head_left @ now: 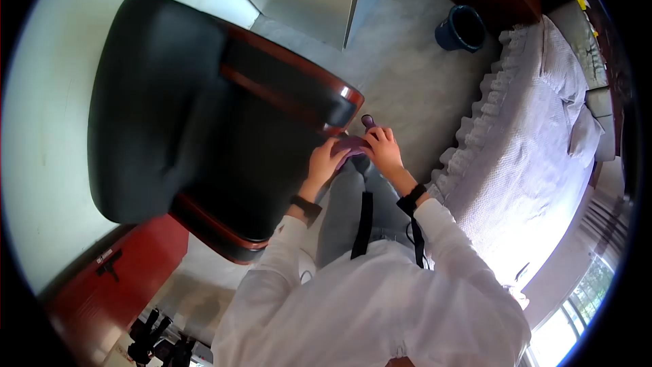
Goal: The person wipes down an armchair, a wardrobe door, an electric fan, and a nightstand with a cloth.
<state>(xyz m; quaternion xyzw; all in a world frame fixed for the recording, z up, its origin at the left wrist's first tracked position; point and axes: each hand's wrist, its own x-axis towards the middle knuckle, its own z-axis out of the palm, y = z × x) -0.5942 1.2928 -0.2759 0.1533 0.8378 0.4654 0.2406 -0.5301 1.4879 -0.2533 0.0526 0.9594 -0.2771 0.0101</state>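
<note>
My left hand (326, 162) is closed on the left side of a piece of purple cloth (351, 144). On the cloth's other side my right hand (384, 149) grips it with bent fingers. The cloth is bunched between both hands, over my legs in grey trousers (341, 205). Just beyond my right hand shows the tip of a purple slipper (368, 121). Close to my left hand is the front end of the wooden armrest of a black leather armchair (238, 143). Each wrist wears a black band.
To the right stands a bed with a white, lace-edged cover (516, 156). A dark blue bin (448, 32) stands on the grey floor ahead. A pale cabinet (305, 0) is at the top, a red cabinet (129, 278) at the lower left, and black equipment (159, 340) below it.
</note>
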